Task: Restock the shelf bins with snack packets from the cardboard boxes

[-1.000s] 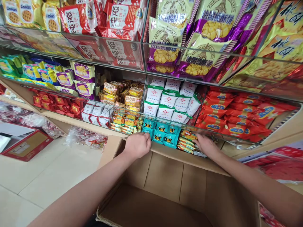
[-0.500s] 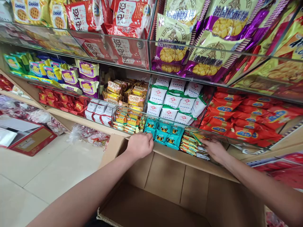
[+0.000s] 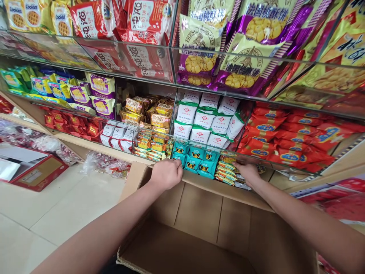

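Note:
My left hand (image 3: 167,174) is closed over the far rim of an open cardboard box (image 3: 199,194), its fingers curled over the edge. Inside, the visible part of the box shows bare brown walls and floor. My right hand (image 3: 248,175) reaches over the same rim into the lowest shelf row. Its fingertips touch a stack of small yellow-and-green snack packets (image 3: 225,172); whether they pinch one is hidden. Left of that stack sit teal snack packets (image 3: 196,161), close to my left hand.
White packets with green ends (image 3: 203,120) fill the compartment above, behind a clear shelf front. Red packets (image 3: 285,137) are stacked to the right. Large biscuit bags (image 3: 199,49) line the upper shelf. A red carton (image 3: 40,173) stands on the tiled floor at left.
My right hand has moved left and in against the yellow-and-green stack; the packet seen at its fingertips before no longer stands out. My left hand stays on the box rim. The view has shifted slightly.

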Tool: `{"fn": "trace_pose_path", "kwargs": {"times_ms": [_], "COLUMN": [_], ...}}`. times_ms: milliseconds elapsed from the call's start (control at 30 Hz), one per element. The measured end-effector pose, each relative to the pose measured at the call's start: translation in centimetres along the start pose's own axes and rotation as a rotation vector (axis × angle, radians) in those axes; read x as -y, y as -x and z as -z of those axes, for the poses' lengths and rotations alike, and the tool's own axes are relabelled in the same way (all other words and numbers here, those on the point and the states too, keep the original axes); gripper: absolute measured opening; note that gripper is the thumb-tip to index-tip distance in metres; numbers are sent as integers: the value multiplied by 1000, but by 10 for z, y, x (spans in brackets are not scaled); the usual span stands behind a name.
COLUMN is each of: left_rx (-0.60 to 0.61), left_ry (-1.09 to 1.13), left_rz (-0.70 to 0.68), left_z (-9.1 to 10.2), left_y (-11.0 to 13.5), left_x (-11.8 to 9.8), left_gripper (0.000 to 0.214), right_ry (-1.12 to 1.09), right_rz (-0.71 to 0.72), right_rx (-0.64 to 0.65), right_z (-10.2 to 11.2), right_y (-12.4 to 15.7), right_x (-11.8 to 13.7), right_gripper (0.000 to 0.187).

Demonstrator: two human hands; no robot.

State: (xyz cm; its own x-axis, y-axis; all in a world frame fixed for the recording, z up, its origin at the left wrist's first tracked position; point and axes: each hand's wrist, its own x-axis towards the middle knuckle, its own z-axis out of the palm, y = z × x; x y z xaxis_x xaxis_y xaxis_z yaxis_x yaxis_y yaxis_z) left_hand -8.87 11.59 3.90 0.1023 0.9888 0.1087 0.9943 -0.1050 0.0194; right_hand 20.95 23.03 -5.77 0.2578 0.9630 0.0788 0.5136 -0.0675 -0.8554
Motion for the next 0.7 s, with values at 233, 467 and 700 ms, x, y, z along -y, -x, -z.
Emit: {"fn": "trace_pose_path", "kwargs": {"times_ms": [233,467,700], "left_rx": [-42,-60,7], "left_ry": [-12,-42,-27], "left_rz": [-37,-52,9], "left_z": [-3,-3,0], "left_y": [-1,-2,-4], "left_x": [4,5,2], "left_gripper": [32,34,39], "right_ry": [276,502,520], "right_rz": [-41,389,105], "right_rx": [126,131,-285], "right_z": [16,84,129], "right_y": [8,81,216], "right_x": [20,48,-43], "right_gripper": [31,37,82]}}
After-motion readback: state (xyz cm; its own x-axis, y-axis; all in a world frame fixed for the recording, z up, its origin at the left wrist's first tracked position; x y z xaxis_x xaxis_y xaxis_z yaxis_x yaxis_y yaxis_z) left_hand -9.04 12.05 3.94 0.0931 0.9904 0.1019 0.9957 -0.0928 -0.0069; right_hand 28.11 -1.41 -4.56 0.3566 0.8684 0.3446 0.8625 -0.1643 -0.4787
